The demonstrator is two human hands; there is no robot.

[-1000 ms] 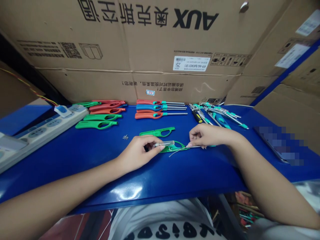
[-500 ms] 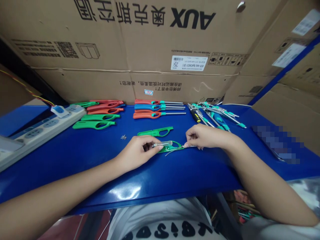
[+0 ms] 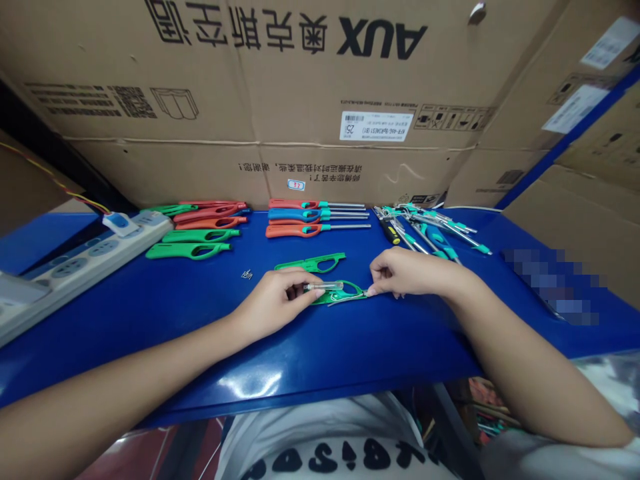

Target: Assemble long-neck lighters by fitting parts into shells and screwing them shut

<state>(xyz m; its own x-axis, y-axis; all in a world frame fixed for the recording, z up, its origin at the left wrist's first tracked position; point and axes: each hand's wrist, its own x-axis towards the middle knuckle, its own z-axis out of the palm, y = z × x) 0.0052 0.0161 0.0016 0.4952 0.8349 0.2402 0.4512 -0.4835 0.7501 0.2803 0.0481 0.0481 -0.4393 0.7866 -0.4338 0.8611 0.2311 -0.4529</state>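
Observation:
My left hand [image 3: 275,297] is closed round a clear gas tank [image 3: 327,286], held over a green lighter shell half [image 3: 353,287] on the table. Thin wires [image 3: 345,300] lie along that shell half. At its narrow front end my right hand [image 3: 393,272] pinches a metal lighter tube, mostly hidden by the fingers. Just behind lies the other green shell half [image 3: 325,263], its hollow inside facing up. Part of the lower shell half is covered by my left fingers.
Several assembled lighters [image 3: 295,231] lie at the back. Coloured handle shells [image 3: 190,251] are to the left, beside a power strip [image 3: 80,263]. Small screws [image 3: 247,274] sit left of my hands. Metal tubes with wires [image 3: 440,230] and a black-yellow tool [image 3: 390,231] are back right.
The gas tank has come slightly lower over the green shell half. My right fingers have shifted slightly left, and the silver piece behind them shows less. The loose wires lie closer to the shell.

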